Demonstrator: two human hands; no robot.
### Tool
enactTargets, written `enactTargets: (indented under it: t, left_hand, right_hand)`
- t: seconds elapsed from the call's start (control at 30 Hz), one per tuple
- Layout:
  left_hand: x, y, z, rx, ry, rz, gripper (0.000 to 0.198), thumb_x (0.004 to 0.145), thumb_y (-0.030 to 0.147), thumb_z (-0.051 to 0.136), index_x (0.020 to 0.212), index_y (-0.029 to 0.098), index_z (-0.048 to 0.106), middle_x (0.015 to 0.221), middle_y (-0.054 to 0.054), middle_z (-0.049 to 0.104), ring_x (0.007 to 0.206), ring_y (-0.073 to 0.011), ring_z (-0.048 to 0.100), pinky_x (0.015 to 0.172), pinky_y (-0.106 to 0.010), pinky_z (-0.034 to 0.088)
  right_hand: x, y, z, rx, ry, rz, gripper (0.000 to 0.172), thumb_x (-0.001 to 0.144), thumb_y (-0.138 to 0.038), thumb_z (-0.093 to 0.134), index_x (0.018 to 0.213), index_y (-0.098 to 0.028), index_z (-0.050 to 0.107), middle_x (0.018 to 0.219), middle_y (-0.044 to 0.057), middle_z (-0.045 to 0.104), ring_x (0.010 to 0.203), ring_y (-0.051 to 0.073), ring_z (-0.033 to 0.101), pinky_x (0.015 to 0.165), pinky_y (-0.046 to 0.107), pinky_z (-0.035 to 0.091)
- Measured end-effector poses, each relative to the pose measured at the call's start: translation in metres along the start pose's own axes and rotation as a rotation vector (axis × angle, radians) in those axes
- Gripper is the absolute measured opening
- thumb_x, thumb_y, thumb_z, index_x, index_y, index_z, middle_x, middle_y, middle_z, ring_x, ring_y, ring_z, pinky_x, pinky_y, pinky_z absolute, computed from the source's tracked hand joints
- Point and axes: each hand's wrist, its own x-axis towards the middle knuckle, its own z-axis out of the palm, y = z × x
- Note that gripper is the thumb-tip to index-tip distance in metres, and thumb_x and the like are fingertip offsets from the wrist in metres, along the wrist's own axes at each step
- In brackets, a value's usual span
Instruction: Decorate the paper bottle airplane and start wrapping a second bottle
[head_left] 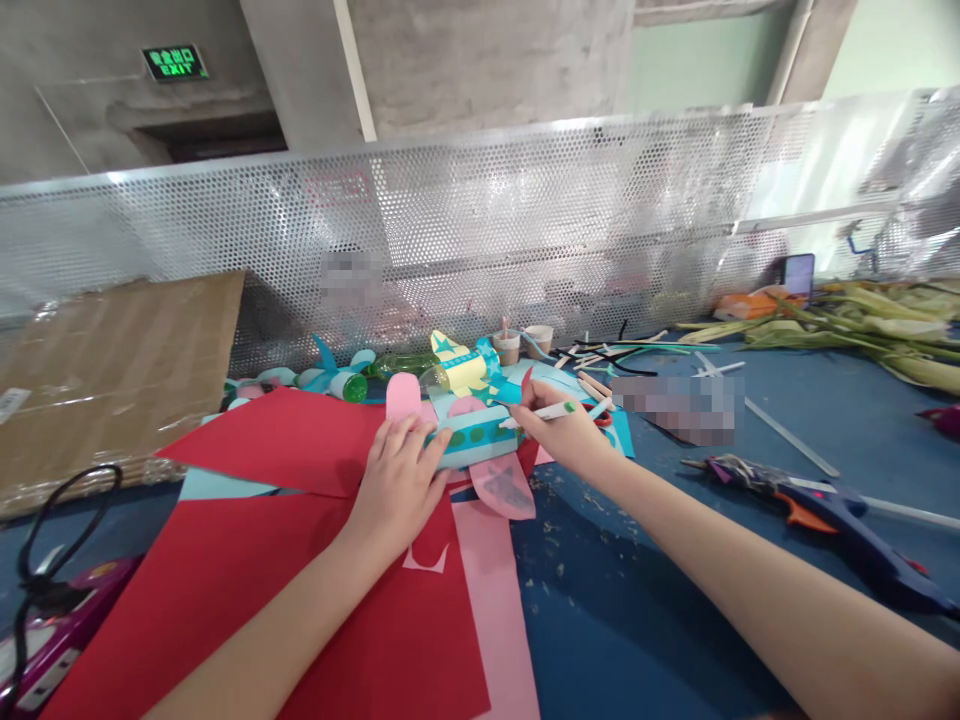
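Blue paper body [480, 442]: lies between the hands, beyond the red paper [405, 640]; probably light, its paper skin easy to dent.
Left hand [403, 478]: fingers a little spread, resting at the body's left end.
Right hand [559, 428]: fingers closed on a white marker [553, 412].
Good hold: around the middle, gently; the pink flap [504, 490] looks thin and bendable.

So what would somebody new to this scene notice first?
Probably the big red sheets spread across the lower left. Next, the light-blue craft piece with green dots near the centre, between the left hand and the right hand, which holds a white pen. The glowing green exit sign at upper left also stands out.
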Motion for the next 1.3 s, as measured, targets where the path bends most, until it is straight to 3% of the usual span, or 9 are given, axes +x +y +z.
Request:
enactTargets:
  t: [1.3]
  left_hand:
    - [-0.0001, 0.0003, -0.0001, 0.025, 0.013, 0.016, 0.035, 0.09, 0.023, 0.052, 0.122, 0.016, 0.062, 0.121, -0.013, 0.064, 0.119, -0.033, 0.052, 0.109, -0.055, 0.035]
  right_hand:
    - [0.0009, 0.001, -0.0005, -0.007, -0.016, -0.025, 0.023, 0.077, -0.039, 0.055, 0.064, -0.025, 0.042, 0.057, -0.004, 0.049, 0.056, 0.015, 0.045, 0.056, 0.029, 0.034]
